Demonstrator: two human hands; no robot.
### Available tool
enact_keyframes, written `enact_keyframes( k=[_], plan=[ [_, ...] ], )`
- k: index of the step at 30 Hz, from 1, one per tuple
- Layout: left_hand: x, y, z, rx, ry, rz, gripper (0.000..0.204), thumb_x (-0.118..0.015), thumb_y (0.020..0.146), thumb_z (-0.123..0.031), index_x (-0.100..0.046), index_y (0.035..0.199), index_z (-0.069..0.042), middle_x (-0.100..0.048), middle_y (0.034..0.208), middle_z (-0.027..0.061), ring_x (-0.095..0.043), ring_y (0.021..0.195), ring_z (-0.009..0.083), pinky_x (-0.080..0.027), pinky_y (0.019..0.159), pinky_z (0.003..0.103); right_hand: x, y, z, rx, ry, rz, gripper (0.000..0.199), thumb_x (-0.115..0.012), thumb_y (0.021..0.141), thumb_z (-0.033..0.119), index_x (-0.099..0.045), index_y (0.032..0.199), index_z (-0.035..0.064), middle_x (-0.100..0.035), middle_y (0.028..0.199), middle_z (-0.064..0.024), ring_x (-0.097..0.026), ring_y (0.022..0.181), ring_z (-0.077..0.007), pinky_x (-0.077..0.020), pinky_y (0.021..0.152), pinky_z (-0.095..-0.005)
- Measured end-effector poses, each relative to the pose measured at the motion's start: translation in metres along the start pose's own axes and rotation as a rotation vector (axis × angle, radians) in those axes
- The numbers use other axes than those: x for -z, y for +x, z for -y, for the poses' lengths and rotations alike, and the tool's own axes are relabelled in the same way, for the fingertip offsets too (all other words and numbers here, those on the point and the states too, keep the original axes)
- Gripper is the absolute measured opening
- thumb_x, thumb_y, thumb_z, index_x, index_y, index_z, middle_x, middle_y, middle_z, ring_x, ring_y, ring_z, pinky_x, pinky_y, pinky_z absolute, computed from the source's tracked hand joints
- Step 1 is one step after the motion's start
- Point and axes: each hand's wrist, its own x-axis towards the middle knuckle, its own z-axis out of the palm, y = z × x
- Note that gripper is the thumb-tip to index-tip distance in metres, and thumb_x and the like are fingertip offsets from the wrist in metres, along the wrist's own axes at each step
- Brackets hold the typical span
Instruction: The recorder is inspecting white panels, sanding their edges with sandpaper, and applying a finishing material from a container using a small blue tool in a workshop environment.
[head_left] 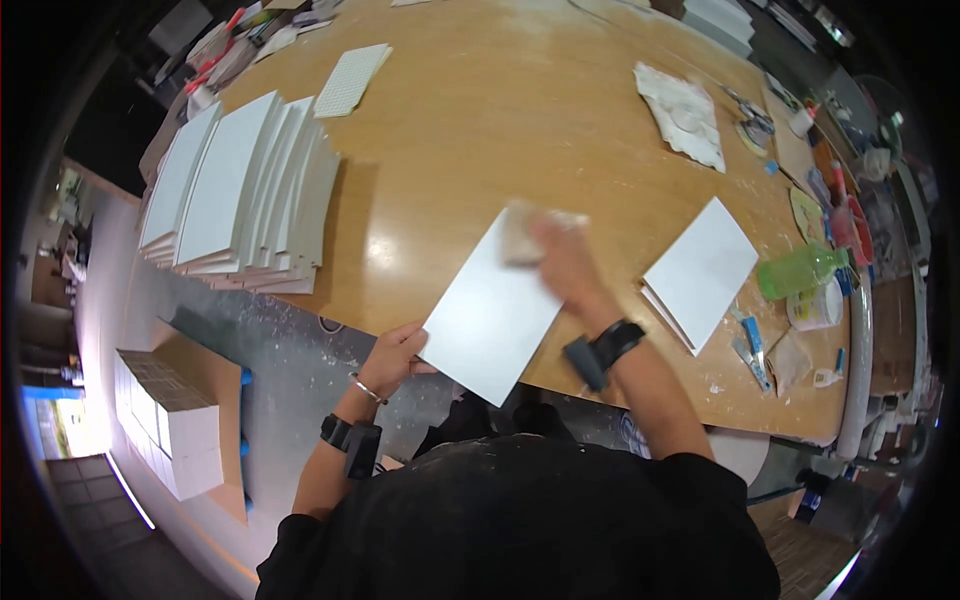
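A white rectangular panel lies at a slant over the table's front edge, its near corner sticking out toward me. My left hand pinches its left edge, thumb on top. On the panel's far end, my right hand is closed over a beige cloth or pad, pressed to the surface. Motion blurs that hand and the cloth, so the cloth's exact kind is unclear. To the right rest a couple of similar white panels, stacked slightly askew.
A tall stack of white panels stands at the table's left edge. Farther back lie a white gridded sheet and a crumpled white cloth. At right are a green bottle, a white tub and a blue-handled tool.
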Motion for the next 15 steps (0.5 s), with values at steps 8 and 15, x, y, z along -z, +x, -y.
enact_keyframes(
  k=[8,15],
  plan=[
    [-0.018,-0.032,0.004,-0.840,1.328,-0.346,0.067,-0.070,0.067,-0.024,-0.040,0.120,0.004,-0.040,0.120,0.0264,-0.032,0.118,0.0440,-0.024,0.099,0.052,-0.017,-0.023,0.047,-0.021,0.131,-0.123,0.039,-0.050,0.076,0.014,-0.049,0.114,0.0054,-0.050,0.115,-0.0177,-0.045,0.108,-0.0322,-0.0238,0.097,-0.0496],
    [-0.031,0.000,0.036,-0.910,1.482,-0.201,0.080,-0.071,0.061,-0.028,-0.035,0.123,0.007,-0.029,0.130,0.0298,-0.026,0.124,0.0442,-0.022,0.100,0.054,-0.027,-0.025,0.030,0.203,-0.322,0.053,0.058,-0.048,0.072,0.008,-0.035,0.129,0.0068,-0.035,0.133,-0.0144,-0.033,0.124,-0.0280,-0.0179,0.104,-0.0485]
  ],
)
